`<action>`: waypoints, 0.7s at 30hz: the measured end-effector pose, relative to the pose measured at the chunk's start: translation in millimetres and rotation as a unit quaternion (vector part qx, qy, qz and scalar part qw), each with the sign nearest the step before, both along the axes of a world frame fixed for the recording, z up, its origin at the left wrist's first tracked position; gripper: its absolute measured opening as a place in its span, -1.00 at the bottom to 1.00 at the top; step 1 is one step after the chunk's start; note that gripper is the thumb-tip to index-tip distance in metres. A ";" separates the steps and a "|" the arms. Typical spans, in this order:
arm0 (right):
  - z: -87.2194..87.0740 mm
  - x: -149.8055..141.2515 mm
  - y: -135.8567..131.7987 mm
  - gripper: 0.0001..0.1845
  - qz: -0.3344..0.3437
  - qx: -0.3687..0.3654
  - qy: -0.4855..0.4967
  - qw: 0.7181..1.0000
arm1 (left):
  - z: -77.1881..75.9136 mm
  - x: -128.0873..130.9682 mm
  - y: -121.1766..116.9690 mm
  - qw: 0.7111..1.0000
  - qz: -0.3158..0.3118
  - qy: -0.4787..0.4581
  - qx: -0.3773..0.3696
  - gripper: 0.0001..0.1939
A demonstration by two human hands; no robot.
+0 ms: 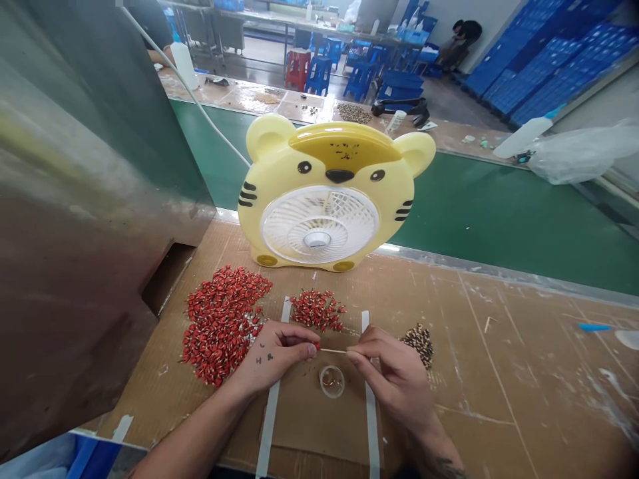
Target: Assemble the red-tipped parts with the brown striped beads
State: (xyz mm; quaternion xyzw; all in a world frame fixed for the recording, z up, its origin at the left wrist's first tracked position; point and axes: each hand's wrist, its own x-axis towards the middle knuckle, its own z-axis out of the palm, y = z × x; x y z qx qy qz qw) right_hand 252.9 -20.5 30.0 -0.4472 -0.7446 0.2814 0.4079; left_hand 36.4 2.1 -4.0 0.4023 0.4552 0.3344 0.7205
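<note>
L grip (272, 356), R grip (392, 376) on stick (333, 350)

A yellow tiger-shaped desk fan (324, 199) stands upright at 12 o'clock on the brown-topped workbench (499, 399), its white grille facing the camera. A dull metal panel (84, 233) fills the 9 o'clock side. A green conveyor belt (499, 213) runs behind the fan, and a clear plastic bag (579, 153) lies at 2 o'clock. Stacked blue crates (544, 66) line the far wall at 1 o'clock; a person (459, 43) near them appears seated, though detail is poor at that range.
</note>
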 end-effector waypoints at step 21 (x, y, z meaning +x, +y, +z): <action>-3.4 11.6 -10.3 -0.80 0.011 0.007 -0.060 0.998 | 2.7 -0.1 1.1 0.999 0.017 -0.033 -0.011 -0.82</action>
